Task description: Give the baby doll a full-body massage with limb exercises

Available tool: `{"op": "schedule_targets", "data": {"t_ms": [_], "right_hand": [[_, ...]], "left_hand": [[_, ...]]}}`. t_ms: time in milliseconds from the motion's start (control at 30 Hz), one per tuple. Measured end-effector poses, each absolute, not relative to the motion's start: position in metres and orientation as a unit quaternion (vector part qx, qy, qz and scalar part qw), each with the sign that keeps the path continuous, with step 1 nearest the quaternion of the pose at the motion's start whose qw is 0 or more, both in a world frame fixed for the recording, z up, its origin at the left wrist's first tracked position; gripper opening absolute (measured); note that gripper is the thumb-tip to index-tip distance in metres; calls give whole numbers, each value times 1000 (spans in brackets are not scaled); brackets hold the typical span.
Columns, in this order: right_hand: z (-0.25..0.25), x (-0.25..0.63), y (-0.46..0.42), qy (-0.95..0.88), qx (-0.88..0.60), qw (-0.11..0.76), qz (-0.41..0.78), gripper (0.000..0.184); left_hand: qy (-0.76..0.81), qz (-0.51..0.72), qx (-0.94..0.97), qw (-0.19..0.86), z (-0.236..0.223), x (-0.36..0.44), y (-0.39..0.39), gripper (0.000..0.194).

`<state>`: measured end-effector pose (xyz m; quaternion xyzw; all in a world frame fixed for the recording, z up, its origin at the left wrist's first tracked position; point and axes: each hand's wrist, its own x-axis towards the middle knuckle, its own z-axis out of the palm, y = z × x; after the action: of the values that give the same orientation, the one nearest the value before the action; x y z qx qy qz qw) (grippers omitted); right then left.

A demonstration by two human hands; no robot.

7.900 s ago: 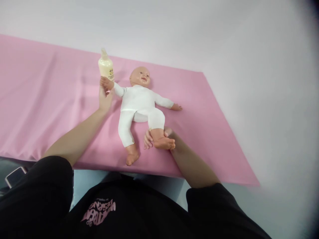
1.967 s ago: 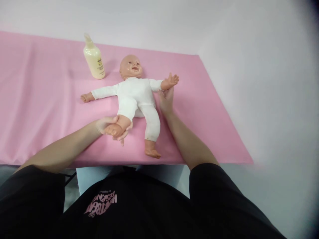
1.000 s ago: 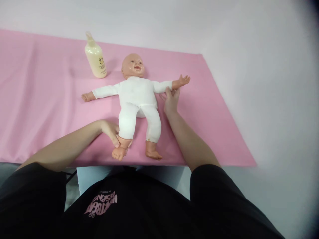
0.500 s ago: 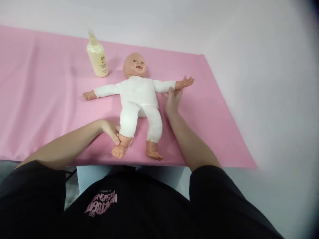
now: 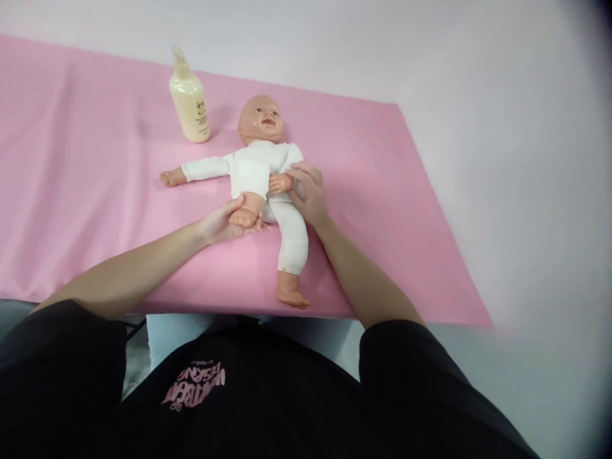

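A baby doll (image 5: 255, 162) with a white cloth body lies on its back, head away from me. My left hand (image 5: 224, 222) grips the ankle of the doll's leg on the left and holds that leg bent up towards the belly. Around the doll's forearm on the right, my right hand (image 5: 310, 191) is closed, with the arm folded across the torso. The doll's hand (image 5: 281, 183) rests near the raised knee. Its other leg (image 5: 292, 242) lies straight towards me, and its other arm (image 5: 205, 169) stretches out to the left.
A pink cover (image 5: 382, 255) is spread over the table, its near edge just in front of my body. Behind the doll, to the left of its head, stands a pale yellow pump bottle (image 5: 190, 105). White wall or floor surrounds the table's far and right edges.
My left hand has pushed the doll's leg up from straight to bent. My right hand has brought the outstretched arm inward across the torso.
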<state>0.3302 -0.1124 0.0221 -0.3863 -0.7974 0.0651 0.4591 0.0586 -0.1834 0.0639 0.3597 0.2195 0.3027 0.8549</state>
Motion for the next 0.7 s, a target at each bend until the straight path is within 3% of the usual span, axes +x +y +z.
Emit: {"op": "schedule_targets", "data": {"t_ms": [700], "right_hand": [[14,330,-111,-801,-378,463,31,36]], "left_hand": [[250,310,338,853,52,53,-176,51]]}}
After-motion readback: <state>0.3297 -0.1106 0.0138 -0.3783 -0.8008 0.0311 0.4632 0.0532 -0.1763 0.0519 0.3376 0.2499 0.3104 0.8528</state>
